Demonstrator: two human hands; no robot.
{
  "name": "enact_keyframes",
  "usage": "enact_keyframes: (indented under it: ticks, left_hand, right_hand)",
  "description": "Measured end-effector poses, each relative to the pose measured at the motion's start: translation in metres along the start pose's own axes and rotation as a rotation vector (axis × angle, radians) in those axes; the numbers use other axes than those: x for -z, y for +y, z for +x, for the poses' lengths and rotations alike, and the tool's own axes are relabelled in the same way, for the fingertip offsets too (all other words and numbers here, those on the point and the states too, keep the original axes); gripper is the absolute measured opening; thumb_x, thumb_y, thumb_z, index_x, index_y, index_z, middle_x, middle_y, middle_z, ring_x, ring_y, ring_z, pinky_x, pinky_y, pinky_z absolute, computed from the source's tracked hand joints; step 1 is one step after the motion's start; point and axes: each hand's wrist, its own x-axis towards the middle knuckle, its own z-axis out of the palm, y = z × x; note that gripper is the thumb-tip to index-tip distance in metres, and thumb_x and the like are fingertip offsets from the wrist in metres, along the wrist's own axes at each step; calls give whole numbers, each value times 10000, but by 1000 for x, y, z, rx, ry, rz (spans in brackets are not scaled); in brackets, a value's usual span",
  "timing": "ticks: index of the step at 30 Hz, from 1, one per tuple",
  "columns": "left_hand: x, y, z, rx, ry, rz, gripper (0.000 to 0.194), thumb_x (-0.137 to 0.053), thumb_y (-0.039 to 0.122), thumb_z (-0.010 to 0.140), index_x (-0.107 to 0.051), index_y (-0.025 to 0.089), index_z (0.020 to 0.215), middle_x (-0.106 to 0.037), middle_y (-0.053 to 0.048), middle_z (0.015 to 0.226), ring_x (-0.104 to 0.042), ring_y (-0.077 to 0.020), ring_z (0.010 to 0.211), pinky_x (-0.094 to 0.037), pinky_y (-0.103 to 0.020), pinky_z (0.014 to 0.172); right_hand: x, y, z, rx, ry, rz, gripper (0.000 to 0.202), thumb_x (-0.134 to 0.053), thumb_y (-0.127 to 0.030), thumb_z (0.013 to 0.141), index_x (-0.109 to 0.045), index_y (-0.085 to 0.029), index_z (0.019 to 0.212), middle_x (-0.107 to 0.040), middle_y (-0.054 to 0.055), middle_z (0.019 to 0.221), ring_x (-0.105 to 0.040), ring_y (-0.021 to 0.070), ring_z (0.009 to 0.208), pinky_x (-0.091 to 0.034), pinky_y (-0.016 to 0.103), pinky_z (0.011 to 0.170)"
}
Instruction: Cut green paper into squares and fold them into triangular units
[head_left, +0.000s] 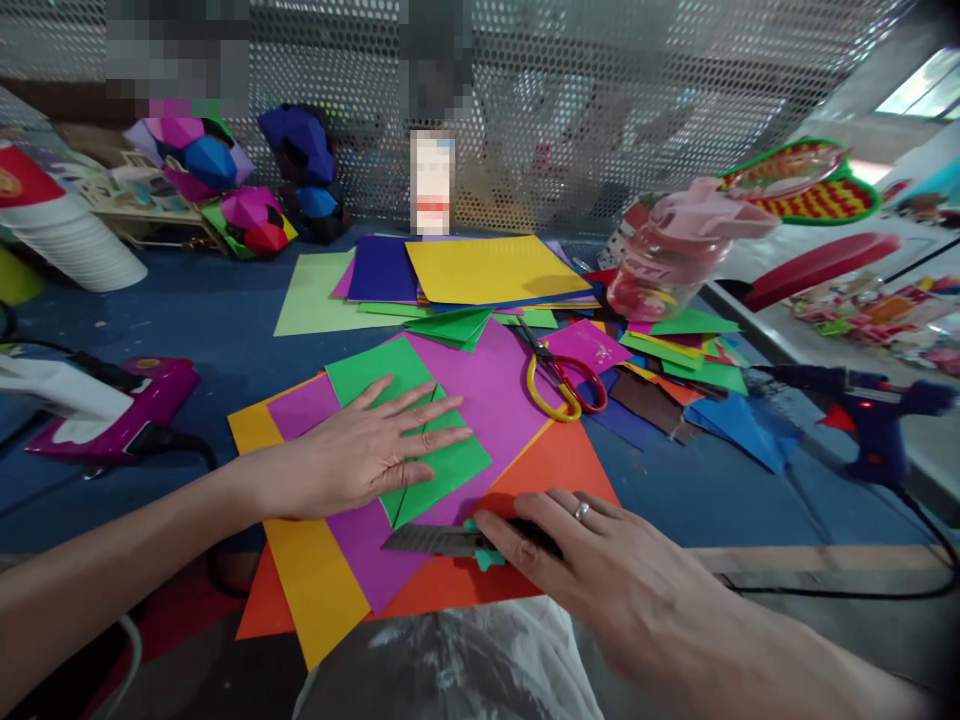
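Observation:
My left hand (pixel 367 445) lies flat with its fingers spread on a green sheet (pixel 454 462), which shows a dark line running across it. Under the green sheet are purple paper (pixel 480 385), yellow-orange paper (pixel 311 590) and orange paper (pixel 555 470). My right hand (pixel 577 550) is wrapped round a utility knife (pixel 439 540). The knife's blade is extended and points left, just below the green sheet's lower corner. Red and yellow-handled scissors (pixel 559 375) rest on the purple paper above my right hand.
Coloured sheets (pixel 495 270) are stacked at the back. A pink bottle (pixel 667 250) and paper scraps (pixel 682 370) are at the right, near a blue glue gun (pixel 877 420) with a cable. A purple power strip (pixel 157 400) and stacked cups (pixel 82 235) stand left.

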Motion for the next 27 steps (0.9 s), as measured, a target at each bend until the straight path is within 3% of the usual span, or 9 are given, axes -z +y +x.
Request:
enact_keyframes:
  ticks: [4,8,10,13,16,18,21,24,27]
  left_hand:
    - [-1,-1,0,11,9,1,536,-343,520,1096,-214,467,1614,-173,27,1726,-102,-298,1597,-20,-606,1251]
    - [7,2,0,38,-17,-30,604,-368,550,1080,-193,391,1636,-230,-29,1716,-136,-293,1593,-48,-595,1254]
    - [15,5,2,60,-24,-33,664,-464,561,1050,-231,339,1631,-312,-66,1689,-207,-287,1578,-61,-575,1259]
    - [29,9,9,71,35,13,712,-740,495,907,-457,245,1510,-532,-123,1512,-420,-317,1455,-90,-569,1251]
    - [42,6,17,48,73,14,478,-847,311,800,-648,198,1220,-672,-77,1195,-579,-307,1223,-259,-525,1182]
    - [51,1,20,29,59,-73,200,-770,204,832,-680,209,1011,-686,-25,1031,-628,-247,1038,-430,-396,996]
    - [64,-8,18,4,85,-246,90,-645,150,878,-637,213,815,-656,9,880,-608,-168,811,-443,-275,716]
    - [74,-7,15,-22,271,-322,134,-611,182,932,-616,214,802,-648,6,851,-613,-154,789,-464,-263,719]
    - [77,6,14,-102,656,-170,126,-585,155,979,-617,216,873,-657,-16,893,-643,-161,851,-499,-281,772]
  right_hand:
    - [15,5,-16,-68,69,0,908,-458,-14,635,-396,-151,1531,-661,108,1183,-663,232,916,-569,353,710]
    - [17,29,-40,-297,209,-120,778,-417,19,759,-401,-148,1518,-631,150,1212,-672,250,1019,-593,358,786]
    - [10,46,-52,-457,225,-191,721,-415,-13,861,-347,-160,1563,-617,161,1189,-684,255,970,-595,360,743]
    - [-6,69,-63,-646,221,-267,579,-410,-144,1003,-344,-162,1579,-615,166,1178,-690,291,980,-593,377,702]
    - [-20,85,-65,-741,222,-296,497,-398,-204,1041,-418,-126,1531,-621,177,1204,-682,323,1038,-595,400,733]
    - [-28,93,-63,-768,200,-313,473,-400,-212,1047,-454,-103,1504,-632,176,1178,-692,314,986,-593,408,737]
    - [-34,97,-56,-765,174,-344,463,-406,-207,1046,-476,-76,1485,-635,185,1150,-685,317,951,-588,443,757]
    - [-25,90,-43,-759,288,-309,437,-442,-249,1043,-522,-95,1444,-608,213,1239,-637,360,1078,-569,513,832]
    - [-2,74,-21,-645,457,66,344,-416,-317,1070,-636,-151,1275,-633,169,1217,-629,282,1082,-539,468,923]
